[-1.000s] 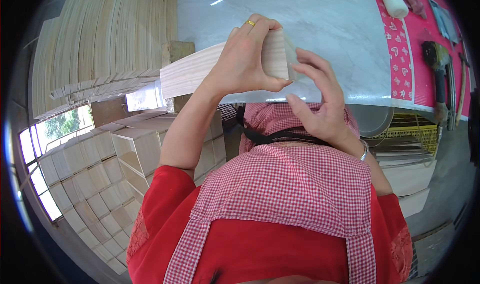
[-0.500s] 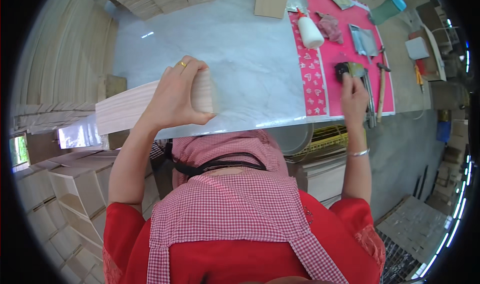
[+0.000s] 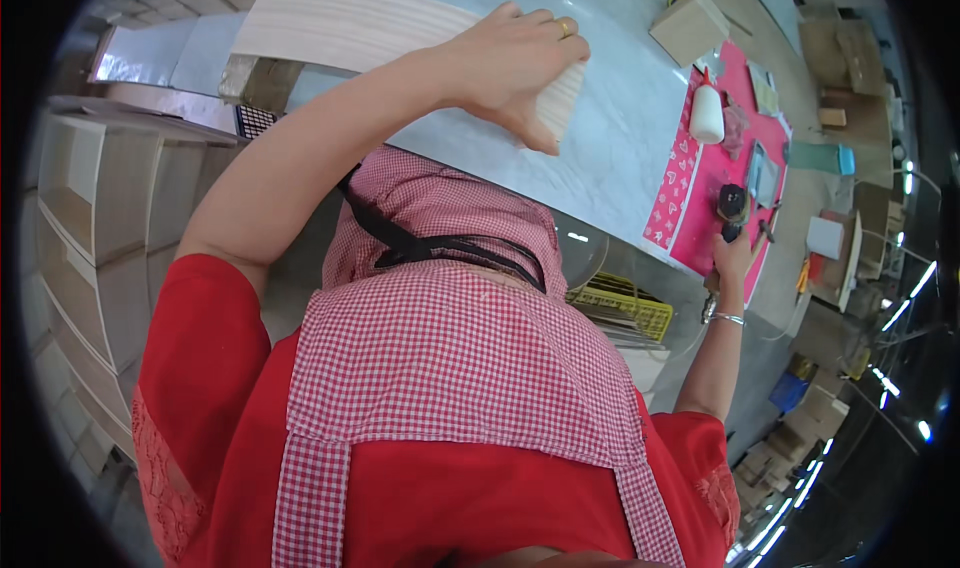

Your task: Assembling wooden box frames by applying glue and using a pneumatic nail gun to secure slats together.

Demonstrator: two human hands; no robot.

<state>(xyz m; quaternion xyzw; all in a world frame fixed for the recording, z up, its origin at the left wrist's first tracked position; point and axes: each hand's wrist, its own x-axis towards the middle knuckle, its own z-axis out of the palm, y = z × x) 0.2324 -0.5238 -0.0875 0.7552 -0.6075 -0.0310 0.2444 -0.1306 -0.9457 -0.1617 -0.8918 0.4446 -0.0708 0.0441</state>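
A long pale wooden board (image 3: pixel 350 23) runs from the far left across the table. My left hand (image 3: pixel 515 68) grips its right end, thumb on the near edge and fingers over the far side. Out to the right, my right hand (image 3: pixel 732 256) is closed around the handle of what looks like a nail gun (image 3: pixel 733 204), its round black cap facing up. A metal fitting shows below that hand by the wrist. The nail gun is over the pink mat (image 3: pixel 668 203), and a hammer (image 3: pixel 762 236) lies close beside it.
Past the nail gun are a white glue bottle (image 3: pixel 707 116) with a red tip, a pinkish cloth (image 3: pixel 735 133) and a small wooden box (image 3: pixel 690 28). A wooden block (image 3: pixel 262 83) sits by the board's left part. Below the table edge stands a yellow crate (image 3: pixel 630 303).
My view has swung, so the table sits slanted. My right hand has gone from reaching at the nail gun on the mat to holding it by the handle. The left hand still grips the board.
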